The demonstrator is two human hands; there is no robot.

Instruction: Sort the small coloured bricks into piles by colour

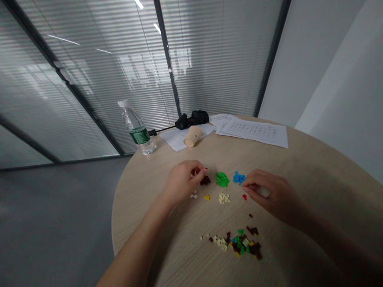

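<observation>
Round wood-grain table [134,191], slatted blinds [221,59] between dark frames [166,48], pale wall [338,87], grey floor [74,211].

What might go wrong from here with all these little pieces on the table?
The right hand is right by the blue pile, so a slip might push pieces toward the green pile. The red pieces lie close to its fingers and could get brushed away. The left hand is right by the dark brown pile and might scatter it.

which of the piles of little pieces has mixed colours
The bottom pile, closest to the person: it mingles brown, green, cream and yellow, while piles above it, such as the green pile, each show one colour.
</observation>
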